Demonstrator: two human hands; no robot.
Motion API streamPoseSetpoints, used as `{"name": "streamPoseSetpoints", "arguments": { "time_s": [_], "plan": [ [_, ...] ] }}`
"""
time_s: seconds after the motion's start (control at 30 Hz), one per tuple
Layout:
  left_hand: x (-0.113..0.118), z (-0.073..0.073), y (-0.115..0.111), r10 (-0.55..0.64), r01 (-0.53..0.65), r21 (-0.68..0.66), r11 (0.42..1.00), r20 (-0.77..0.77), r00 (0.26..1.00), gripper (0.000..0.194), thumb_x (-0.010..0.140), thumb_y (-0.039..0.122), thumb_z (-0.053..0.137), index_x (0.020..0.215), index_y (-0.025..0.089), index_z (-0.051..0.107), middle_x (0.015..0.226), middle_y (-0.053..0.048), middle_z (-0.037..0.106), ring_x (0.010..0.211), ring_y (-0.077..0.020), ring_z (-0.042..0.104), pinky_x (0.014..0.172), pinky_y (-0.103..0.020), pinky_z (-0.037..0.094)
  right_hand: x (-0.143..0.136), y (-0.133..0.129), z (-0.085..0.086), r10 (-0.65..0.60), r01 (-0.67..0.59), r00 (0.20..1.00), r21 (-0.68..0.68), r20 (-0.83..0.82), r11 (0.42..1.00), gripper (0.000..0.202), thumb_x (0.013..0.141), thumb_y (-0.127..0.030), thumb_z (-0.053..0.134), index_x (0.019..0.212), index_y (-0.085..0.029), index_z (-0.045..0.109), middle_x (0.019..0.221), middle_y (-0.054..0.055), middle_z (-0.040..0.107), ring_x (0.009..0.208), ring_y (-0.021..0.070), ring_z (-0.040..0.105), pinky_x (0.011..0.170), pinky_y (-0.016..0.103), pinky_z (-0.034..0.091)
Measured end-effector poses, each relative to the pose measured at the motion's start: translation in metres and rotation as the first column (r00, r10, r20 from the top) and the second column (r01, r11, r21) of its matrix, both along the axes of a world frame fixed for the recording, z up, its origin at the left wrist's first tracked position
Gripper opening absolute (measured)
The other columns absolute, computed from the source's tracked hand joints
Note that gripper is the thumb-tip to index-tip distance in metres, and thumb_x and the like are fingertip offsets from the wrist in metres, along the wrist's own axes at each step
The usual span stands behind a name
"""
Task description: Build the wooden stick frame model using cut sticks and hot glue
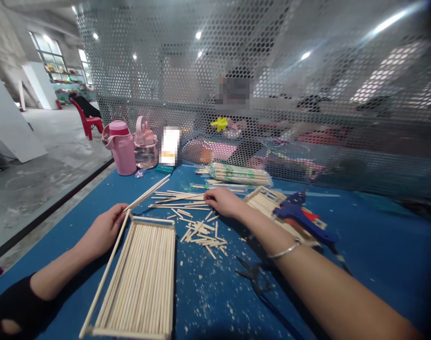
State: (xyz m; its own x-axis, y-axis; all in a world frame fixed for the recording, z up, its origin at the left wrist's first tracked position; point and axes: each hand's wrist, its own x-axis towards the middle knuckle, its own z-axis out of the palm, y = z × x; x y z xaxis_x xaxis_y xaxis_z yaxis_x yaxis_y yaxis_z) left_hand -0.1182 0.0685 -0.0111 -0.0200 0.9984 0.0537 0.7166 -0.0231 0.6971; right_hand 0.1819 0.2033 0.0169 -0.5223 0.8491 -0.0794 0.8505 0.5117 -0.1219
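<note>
My left hand is closed around a couple of thin wooden sticks that slant up and away. Right beside it lies a tray-like frame of wooden sticks, its floor made of sticks laid side by side, with a raised rail round the edge. A long stick runs along the frame's left side. My right hand, a bangle on its wrist, reaches to a loose bunch of long sticks and pinches the end of one. Short cut pieces are scattered below that hand.
Black pliers and a blue glue gun lie under and beyond my right forearm, near another stick frame. Bagged sticks, a pink flask, a clear bottle and a phone stand before a perforated metal screen.
</note>
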Motion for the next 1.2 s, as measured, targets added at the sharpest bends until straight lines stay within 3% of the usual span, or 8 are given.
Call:
{"name": "streamPoseSetpoints", "arguments": {
  "time_s": [0.2, 0.5, 0.67, 0.8, 1.07, 1.2],
  "plan": [
    [0.000, 0.000, 0.000, -0.002, 0.002, 0.006, 1.000, 0.001, 1.000, 0.035, 0.082, 0.044, 0.038, 0.100, 0.019, 0.054, 0.077, -0.003, 0.063, 0.075, -0.0215, 0.057, 0.072, -0.031, 0.045, -0.004, 0.007, 0.006, -0.033, 0.037, 0.998, -0.066, 0.053, 0.997, 0.017, 0.075, -0.021, 0.052, 0.082, -0.017, 0.068, 0.073, 0.003, 0.067, 0.067, 0.0134, 0.056, 0.057, 0.021, 0.035],
    [-0.001, 0.001, 0.000, -0.026, 0.026, 0.012, 1.000, -0.025, 0.999, 0.030, 0.083, 0.042, 0.038, 0.096, 0.019, 0.053, 0.079, -0.003, 0.063, 0.074, -0.0196, 0.057, 0.068, -0.028, 0.044, -0.016, 0.014, 0.012, -0.012, 0.041, 0.986, -0.175, 0.167, 0.984, 0.013, 0.066, -0.010, 0.052, 0.067, -0.014, 0.064, 0.063, 0.004, 0.062, 0.058, 0.0127, 0.049, 0.049, 0.022, 0.030],
    [-0.003, -0.001, 0.000, -0.026, 0.026, 0.014, 1.000, -0.030, 0.999, 0.030, 0.084, 0.040, 0.037, 0.098, 0.020, 0.054, 0.085, -0.003, 0.064, 0.075, -0.0197, 0.057, 0.069, -0.028, 0.043, 0.001, 0.008, 0.018, 0.032, -0.010, 0.995, -0.221, 0.096, 0.975, 0.014, 0.073, -0.018, 0.051, 0.078, -0.014, 0.064, 0.069, 0.002, 0.062, 0.062, 0.0112, 0.049, 0.052, 0.021, 0.032],
    [-0.004, -0.003, 0.001, -0.034, 0.035, 0.011, 0.999, -0.020, 0.999, 0.032, 0.085, 0.040, 0.037, 0.102, 0.020, 0.054, 0.087, -0.004, 0.065, 0.077, -0.0203, 0.058, 0.072, -0.029, 0.043, 0.014, 0.002, 0.025, 0.090, -0.056, 0.992, -0.346, 0.085, 0.937, 0.014, 0.069, -0.025, 0.058, 0.077, -0.016, 0.066, 0.067, -0.001, 0.062, 0.060, 0.0104, 0.050, 0.053, 0.019, 0.035],
    [-0.005, -0.003, 0.001, -0.031, 0.031, 0.020, 0.999, -0.021, 0.999, 0.032, 0.084, 0.041, 0.037, 0.101, 0.020, 0.054, 0.088, -0.004, 0.066, 0.078, -0.0207, 0.059, 0.072, -0.030, 0.044, -0.008, -0.004, 0.013, 0.064, -0.050, 0.993, -0.131, 0.102, 0.990, 0.017, 0.074, -0.016, 0.050, 0.079, -0.015, 0.066, 0.071, 0.003, 0.065, 0.065, 0.0123, 0.054, 0.056, 0.020, 0.034],
    [-0.005, -0.004, 0.002, -0.037, 0.038, 0.027, 0.999, -0.030, 0.999, 0.031, 0.084, 0.040, 0.038, 0.100, 0.020, 0.055, 0.086, -0.004, 0.066, 0.076, -0.0200, 0.059, 0.071, -0.029, 0.044, -0.018, -0.009, 0.006, 0.063, -0.055, 0.983, -0.048, 0.174, 0.997, 0.018, 0.075, -0.014, 0.048, 0.079, -0.015, 0.066, 0.080, 0.009, 0.068, 0.073, 0.0178, 0.059, 0.059, 0.024, 0.035]
  ]
}}
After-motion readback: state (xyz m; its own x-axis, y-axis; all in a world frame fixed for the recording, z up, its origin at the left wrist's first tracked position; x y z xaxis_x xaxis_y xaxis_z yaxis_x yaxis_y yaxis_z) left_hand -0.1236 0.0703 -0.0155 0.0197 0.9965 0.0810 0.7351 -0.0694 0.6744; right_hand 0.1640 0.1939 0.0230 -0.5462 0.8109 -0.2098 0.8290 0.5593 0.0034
